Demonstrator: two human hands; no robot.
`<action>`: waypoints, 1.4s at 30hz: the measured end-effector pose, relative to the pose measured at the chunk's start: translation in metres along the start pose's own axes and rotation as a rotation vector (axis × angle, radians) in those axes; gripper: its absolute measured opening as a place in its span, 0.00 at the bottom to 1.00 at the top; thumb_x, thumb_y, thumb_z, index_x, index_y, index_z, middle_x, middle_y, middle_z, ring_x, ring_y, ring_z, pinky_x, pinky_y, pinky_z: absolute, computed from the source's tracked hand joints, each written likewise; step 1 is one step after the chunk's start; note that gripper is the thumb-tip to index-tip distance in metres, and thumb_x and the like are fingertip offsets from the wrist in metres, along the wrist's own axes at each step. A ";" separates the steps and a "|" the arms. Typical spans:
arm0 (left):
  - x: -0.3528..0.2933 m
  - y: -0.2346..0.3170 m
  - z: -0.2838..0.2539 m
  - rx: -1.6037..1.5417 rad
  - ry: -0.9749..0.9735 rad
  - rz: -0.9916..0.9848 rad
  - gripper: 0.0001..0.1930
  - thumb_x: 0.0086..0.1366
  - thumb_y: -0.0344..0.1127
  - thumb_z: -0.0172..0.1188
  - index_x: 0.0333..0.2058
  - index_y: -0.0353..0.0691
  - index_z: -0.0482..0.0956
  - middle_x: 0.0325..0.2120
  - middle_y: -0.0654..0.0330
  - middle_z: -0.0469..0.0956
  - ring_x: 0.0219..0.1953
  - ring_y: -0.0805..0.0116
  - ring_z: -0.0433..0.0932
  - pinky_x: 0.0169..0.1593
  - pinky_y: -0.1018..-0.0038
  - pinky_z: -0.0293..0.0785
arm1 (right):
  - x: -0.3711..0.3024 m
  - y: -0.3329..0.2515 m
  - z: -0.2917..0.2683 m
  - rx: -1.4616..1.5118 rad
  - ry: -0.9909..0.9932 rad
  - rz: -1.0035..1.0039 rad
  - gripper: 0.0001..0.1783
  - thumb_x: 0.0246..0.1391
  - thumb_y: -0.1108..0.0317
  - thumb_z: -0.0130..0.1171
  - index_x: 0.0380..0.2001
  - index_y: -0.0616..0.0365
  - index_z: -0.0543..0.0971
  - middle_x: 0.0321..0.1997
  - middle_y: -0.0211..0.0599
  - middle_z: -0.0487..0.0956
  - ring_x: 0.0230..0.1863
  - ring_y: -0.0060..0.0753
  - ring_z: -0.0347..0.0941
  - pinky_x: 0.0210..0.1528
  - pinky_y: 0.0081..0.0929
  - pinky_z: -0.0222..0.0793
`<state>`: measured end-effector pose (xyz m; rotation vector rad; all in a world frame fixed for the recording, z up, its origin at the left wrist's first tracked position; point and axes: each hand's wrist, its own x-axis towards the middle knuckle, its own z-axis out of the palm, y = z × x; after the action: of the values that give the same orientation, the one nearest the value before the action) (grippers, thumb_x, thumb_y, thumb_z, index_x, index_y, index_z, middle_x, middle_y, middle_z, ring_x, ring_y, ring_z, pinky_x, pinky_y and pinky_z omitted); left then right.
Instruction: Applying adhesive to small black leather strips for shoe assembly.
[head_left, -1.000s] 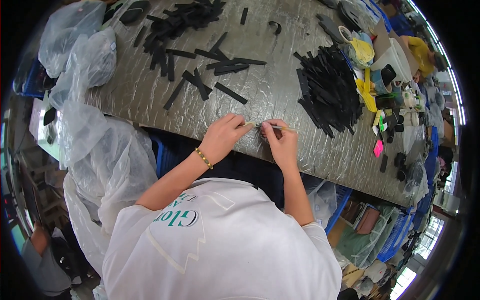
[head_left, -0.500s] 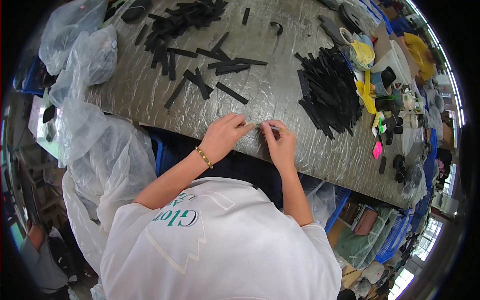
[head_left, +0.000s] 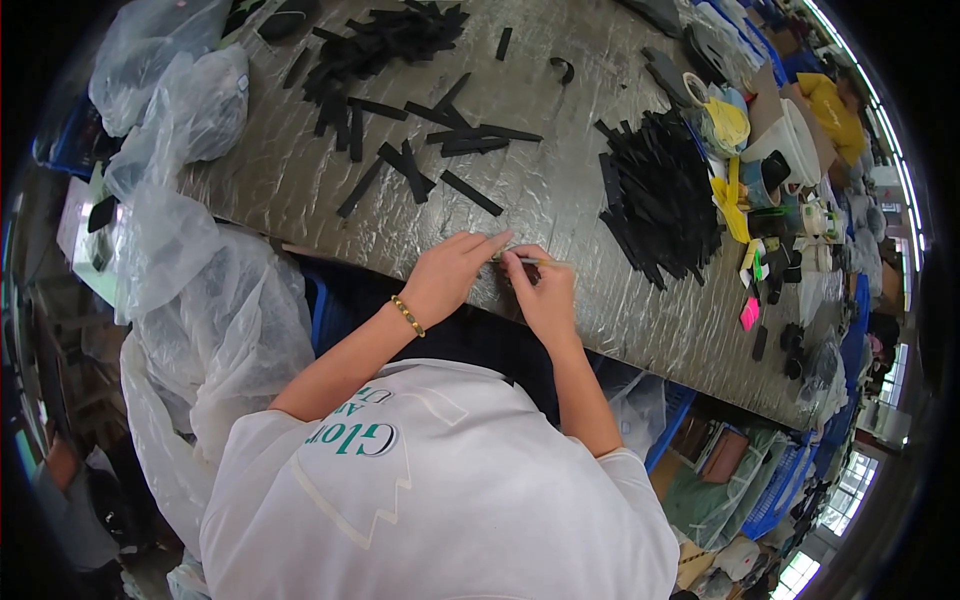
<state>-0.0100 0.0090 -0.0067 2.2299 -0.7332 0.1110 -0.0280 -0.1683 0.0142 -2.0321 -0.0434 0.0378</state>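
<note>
Barely shifted, left hand [head_left: 450, 272] and right hand [head_left: 540, 290] both pinch a thin strip [head_left: 530, 261] lying left-right across the table [head_left: 560, 200].

My worktable [head_left: 560, 205] is wrapped in wrinkled clear plastic. On it lie scattered black strips [head_left: 410, 165], a dense pile of black strips [head_left: 660, 200] to my right, another heap [head_left: 400, 35] at the far edge, and yellow pieces [head_left: 730, 185] beside a white tub [head_left: 790, 145].

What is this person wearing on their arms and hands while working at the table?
Both forearms are bare, with no gloves on the left hand or the right hand. A thin beaded gold-coloured bracelet circles the left wrist. Short white T-shirt sleeves cover only the upper arms; the shirt bears green lettering.
</note>
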 end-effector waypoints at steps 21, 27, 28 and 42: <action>0.000 -0.002 -0.001 -0.044 -0.004 -0.008 0.25 0.61 0.24 0.58 0.58 0.43 0.72 0.41 0.54 0.78 0.44 0.51 0.76 0.48 0.62 0.74 | 0.017 0.018 -0.032 -0.324 -0.179 -0.279 0.11 0.54 0.75 0.61 0.42 0.60 0.75 0.46 0.43 0.72 0.48 0.50 0.71 0.50 0.38 0.66; -0.001 -0.009 -0.026 -0.163 0.118 0.020 0.09 0.62 0.29 0.62 0.40 0.38 0.76 0.43 0.55 0.79 0.47 0.51 0.76 0.49 0.63 0.73 | 0.020 -0.006 -0.034 -0.229 -0.148 -0.294 0.11 0.54 0.75 0.62 0.41 0.60 0.75 0.45 0.43 0.72 0.47 0.51 0.71 0.50 0.39 0.67; -0.002 -0.011 -0.029 -0.163 0.117 0.022 0.09 0.62 0.29 0.62 0.40 0.38 0.76 0.43 0.55 0.79 0.47 0.51 0.76 0.49 0.63 0.73 | 0.020 -0.012 -0.034 -0.207 -0.146 -0.316 0.11 0.55 0.74 0.62 0.41 0.61 0.75 0.46 0.44 0.72 0.46 0.51 0.71 0.50 0.39 0.67; -0.017 -0.037 -0.047 -0.188 0.508 -0.153 0.08 0.60 0.23 0.64 0.39 0.35 0.80 0.38 0.54 0.82 0.41 0.56 0.81 0.45 0.69 0.77 | 0.017 0.018 -0.040 -0.534 0.201 -0.258 0.16 0.51 0.72 0.65 0.44 0.62 0.79 0.47 0.48 0.75 0.48 0.55 0.73 0.51 0.41 0.69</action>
<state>0.0027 0.0700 -0.0031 1.9509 -0.2821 0.4918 -0.0086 -0.2110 0.0156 -2.5354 -0.2063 -0.3766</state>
